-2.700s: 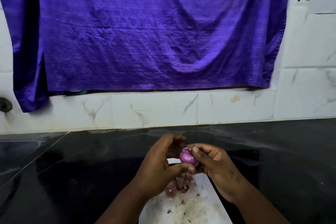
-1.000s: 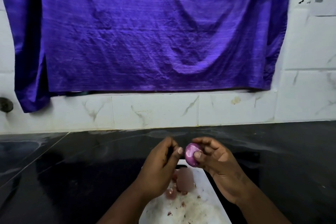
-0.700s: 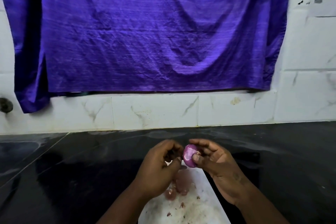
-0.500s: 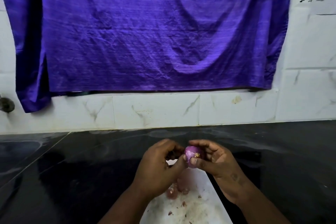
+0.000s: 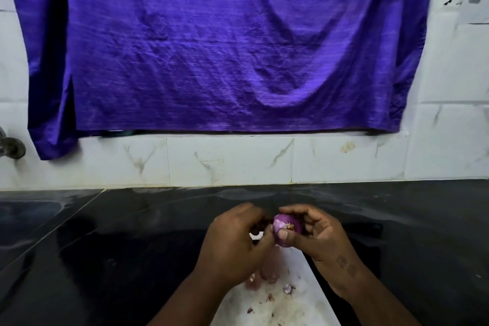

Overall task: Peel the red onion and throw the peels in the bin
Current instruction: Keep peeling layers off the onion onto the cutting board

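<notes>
Above a white board's [image 5: 315,296] far edge, the left hand [image 5: 232,246] pinches at the red onion [image 5: 284,227] just to its right; the right hand [image 5: 317,235] grips it, root end facing the camera.

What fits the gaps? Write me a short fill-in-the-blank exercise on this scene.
1. The right hand holds a red ____.
2. Loose peels lie on a ____ board.
3. The cloth on the wall is ____.
4. The left hand picks at the onion above a ____ counter.

Missing words: onion; white; purple; black
</notes>
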The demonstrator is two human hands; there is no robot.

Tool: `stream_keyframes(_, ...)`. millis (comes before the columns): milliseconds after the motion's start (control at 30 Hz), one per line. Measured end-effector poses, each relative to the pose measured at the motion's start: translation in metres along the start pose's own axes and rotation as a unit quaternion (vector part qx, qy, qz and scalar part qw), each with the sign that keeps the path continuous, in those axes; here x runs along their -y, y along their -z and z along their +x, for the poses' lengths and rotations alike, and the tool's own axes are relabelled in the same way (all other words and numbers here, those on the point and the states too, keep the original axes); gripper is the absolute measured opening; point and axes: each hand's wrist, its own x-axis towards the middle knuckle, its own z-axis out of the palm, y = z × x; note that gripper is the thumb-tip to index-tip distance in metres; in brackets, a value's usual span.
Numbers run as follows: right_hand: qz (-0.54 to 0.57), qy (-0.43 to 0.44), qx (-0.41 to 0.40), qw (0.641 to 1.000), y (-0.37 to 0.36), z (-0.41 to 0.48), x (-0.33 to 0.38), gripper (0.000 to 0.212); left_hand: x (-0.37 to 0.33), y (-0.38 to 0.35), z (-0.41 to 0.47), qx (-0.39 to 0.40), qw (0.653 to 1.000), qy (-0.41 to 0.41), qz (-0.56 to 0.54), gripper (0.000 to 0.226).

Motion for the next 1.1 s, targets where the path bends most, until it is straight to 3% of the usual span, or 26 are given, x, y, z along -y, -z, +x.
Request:
stream_keyframes(167, 0.027, -0.012, 0.008, 1.0, 0.002, 0.0, 0.001, 0.046, 0.002, -0.005, 0.0, 0.057, 0.979, 0.088, -0.178, 0.025)
stream_keyframes(433, -0.002, 0.0, 0.006, 1.0, 0.001, 0.001, 0.0, 0.045, -0.001, -0.003, -0.004, 0.1, 0.995, 0.007, 0.003, 0.027)
stream_keyframes(700, 0.002, 0.004, -0.009, 1.0, 0.0, 0.001, -0.001, 0.051, -0.016, 0.002, 0.003, 0.134, 0.987, 0.014, 0.083, 0.014)
stream_keyframes(967, 0.133, -0.015, 0.004, 0.991, 0.0, 0.001, 0.003, 0.068, 0.004, -0.009, -0.002, 0.063, 0.995, 0.073, 0.034, 0.024)
stream_keyframes(1100, 0.128, -0.018, 0.006, 0.992, 0.002, 0.003, -0.001, 0.053, 0.008, -0.008, -0.002, 0.062, 0.997, 0.046, 0.025, 0.011)
